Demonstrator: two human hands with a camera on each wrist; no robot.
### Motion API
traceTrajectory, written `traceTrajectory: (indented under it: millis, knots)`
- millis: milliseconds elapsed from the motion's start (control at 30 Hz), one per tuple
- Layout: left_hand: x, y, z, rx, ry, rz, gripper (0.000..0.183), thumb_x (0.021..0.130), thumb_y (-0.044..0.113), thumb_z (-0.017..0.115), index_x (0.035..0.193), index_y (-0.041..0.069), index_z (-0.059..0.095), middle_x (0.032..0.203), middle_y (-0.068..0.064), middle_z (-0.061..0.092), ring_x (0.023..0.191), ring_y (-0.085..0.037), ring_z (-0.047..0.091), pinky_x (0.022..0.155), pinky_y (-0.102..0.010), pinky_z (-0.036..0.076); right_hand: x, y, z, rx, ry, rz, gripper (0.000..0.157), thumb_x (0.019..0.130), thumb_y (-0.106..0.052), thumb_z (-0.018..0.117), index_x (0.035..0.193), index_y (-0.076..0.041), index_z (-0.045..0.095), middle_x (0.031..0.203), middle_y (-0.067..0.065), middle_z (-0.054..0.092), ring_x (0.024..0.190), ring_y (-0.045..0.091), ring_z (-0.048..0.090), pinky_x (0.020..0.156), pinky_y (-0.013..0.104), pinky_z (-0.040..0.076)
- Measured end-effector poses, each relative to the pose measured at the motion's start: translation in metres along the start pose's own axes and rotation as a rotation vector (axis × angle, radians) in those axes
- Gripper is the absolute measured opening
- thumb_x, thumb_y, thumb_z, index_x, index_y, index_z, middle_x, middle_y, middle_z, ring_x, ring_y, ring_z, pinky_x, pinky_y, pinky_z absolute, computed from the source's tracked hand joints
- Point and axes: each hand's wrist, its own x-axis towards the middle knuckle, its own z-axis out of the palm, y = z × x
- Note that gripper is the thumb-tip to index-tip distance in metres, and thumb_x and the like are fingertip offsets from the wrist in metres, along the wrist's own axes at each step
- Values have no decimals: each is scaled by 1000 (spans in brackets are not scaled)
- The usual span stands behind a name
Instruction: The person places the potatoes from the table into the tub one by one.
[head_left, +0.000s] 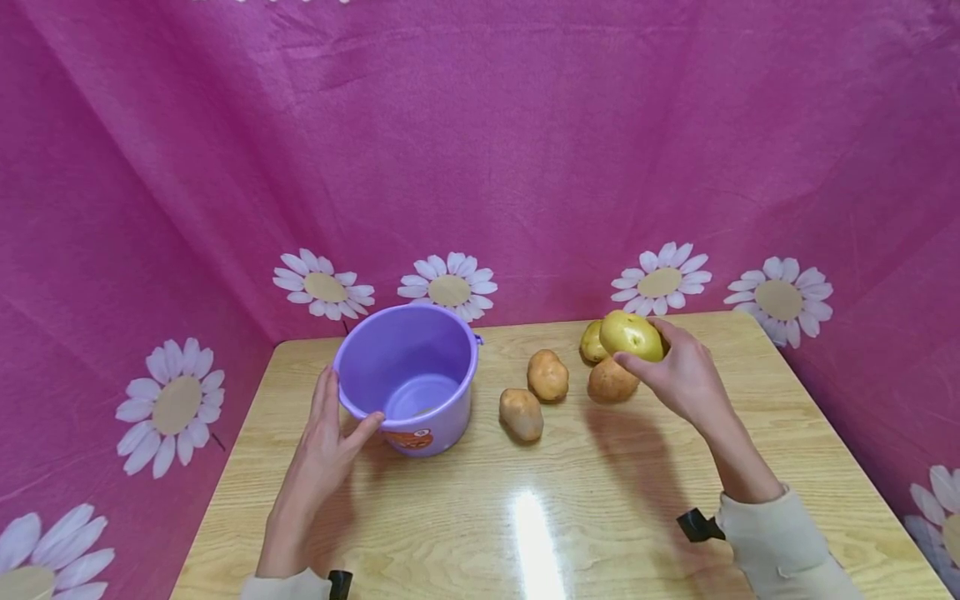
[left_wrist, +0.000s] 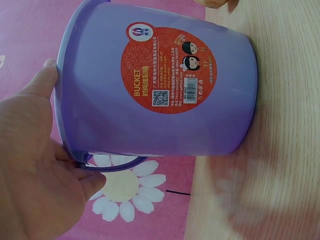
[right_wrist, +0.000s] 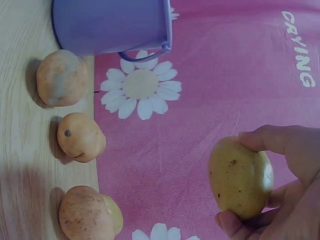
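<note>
My right hand (head_left: 690,371) holds a smooth yellow potato (head_left: 630,333) between thumb and fingers, raised above the table in the right wrist view. Below it in the head view lie a brown potato (head_left: 611,382) and a yellow potato (head_left: 592,342), which is partly hidden. Two more brownish potatoes, a round one (head_left: 547,375) and a greyish one (head_left: 521,415), lie closer to the bucket. The purple bucket (head_left: 442,421) stands upright at left. My left hand (head_left: 322,450) grips its rim, thumb at the front edge, fingers along the left side. A small tan patch shows low inside the bucket.
The light wooden table (head_left: 450,525) ends at the back and sides against a magenta cloth (head_left: 525,167) with white daisies. A red label (left_wrist: 170,70) is on the bucket's near side. Its thin purple handle (left_wrist: 120,165) hangs beside the rim.
</note>
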Motion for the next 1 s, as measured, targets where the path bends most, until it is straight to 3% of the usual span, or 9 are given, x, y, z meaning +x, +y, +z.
traceTrajectory:
  millis: [467, 700, 1000]
  knots:
    - [0, 0, 0, -1, 9, 16, 99, 100, 53, 63, 167, 11, 3, 172, -12, 3, 153, -41, 20, 117, -65, 26, 2, 0, 7, 5, -13, -12, 69, 90, -28, 81, 141, 9, 54, 112, 26, 65, 88, 33, 60, 71, 39, 48]
    - [0, 1, 0, -4, 8, 10, 100, 100, 55, 62, 167, 13, 3, 172, -11, 4, 153, -41, 21, 117, -65, 26, 9, -7, 23, 18, -52, -26, 66, 90, -28, 80, 140, 7, 55, 109, 24, 66, 87, 32, 61, 70, 38, 49]
    - [1, 0, 0, 4, -2, -12, 100, 100, 57, 61, 167, 13, 2, 172, -12, 2, 152, -44, 21, 116, -66, 27, 22, -34, 52, 60, -110, -36, 67, 89, -30, 80, 140, 5, 56, 115, 23, 67, 91, 33, 62, 75, 43, 51]
